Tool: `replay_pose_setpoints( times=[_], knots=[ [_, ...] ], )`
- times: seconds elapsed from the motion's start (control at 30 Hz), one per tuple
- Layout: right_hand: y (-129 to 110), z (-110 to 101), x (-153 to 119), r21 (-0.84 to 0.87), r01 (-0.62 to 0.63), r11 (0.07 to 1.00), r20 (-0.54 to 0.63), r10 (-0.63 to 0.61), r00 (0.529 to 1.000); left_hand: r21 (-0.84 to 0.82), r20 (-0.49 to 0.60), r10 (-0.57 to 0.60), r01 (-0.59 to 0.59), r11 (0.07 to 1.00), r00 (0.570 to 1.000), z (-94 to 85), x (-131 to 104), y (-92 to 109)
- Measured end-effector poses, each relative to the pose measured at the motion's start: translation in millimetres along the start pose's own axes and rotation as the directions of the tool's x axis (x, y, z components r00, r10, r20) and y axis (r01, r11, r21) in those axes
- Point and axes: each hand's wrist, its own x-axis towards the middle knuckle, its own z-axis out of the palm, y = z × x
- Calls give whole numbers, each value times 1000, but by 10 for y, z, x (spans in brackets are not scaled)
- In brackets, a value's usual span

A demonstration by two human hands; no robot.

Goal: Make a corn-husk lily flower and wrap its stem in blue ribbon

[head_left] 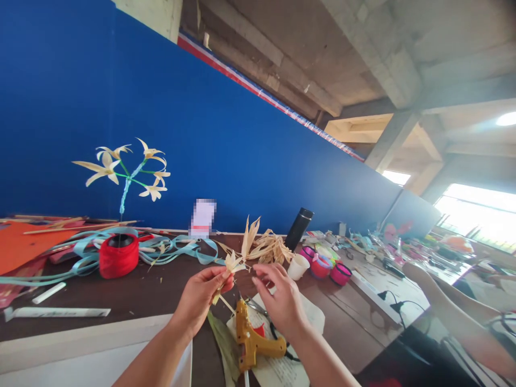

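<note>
My left hand (205, 293) pinches a pale husk flower (233, 263) at its base, its pointed petals spreading up and to the right. My right hand (280, 298) is just right of the flower, fingers apart and bent toward the petals; I see nothing clearly held in it. Below and between the hands lies a yellow glue gun (252, 341) on printed paper (284, 371). Scissors (257, 306) rest behind it, partly hidden. Dried husks (270, 246) are piled just beyond my hands.
At left, a spray of husk flowers (126, 185) stands up from a red roll (119, 257) beside blue ribbon (173, 248). A white box (97, 349) lies front left. Behind my right hand are a paper cup (298, 267), black bottle (299, 228) and power strip (377, 298). Another person's arm (451, 317) reaches in at right.
</note>
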Motion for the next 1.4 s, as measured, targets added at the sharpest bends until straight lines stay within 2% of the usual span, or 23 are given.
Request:
replay_pose_setpoints(
  times=[0.1, 0.2, 0.57, 0.87, 1.4],
  knots=[
    [-15, 155, 114, -2, 105, 994, -40, -105, 994, -12, 39, -33, 34, 999, 999, 18, -24, 23],
    [-12, 224, 157, -26, 188, 982, -59, -190, 980, -3, 60, -42, 42, 999, 997, 18, -26, 23],
    [-105, 174, 203, -126, 277, 953, -24, -282, 959, 34, 37, -14, 13, 999, 999, 27, -14, -4],
    [-162, 152, 212, -164, 267, 950, -1, -271, 963, 96, 17, 8, -9, 995, 1000, 46, -31, 5],
    [-160, 233, 213, -144, 208, 967, -62, -219, 974, 92, 93, 22, -30, 995, 995, 38, -30, 17]
  ],
)
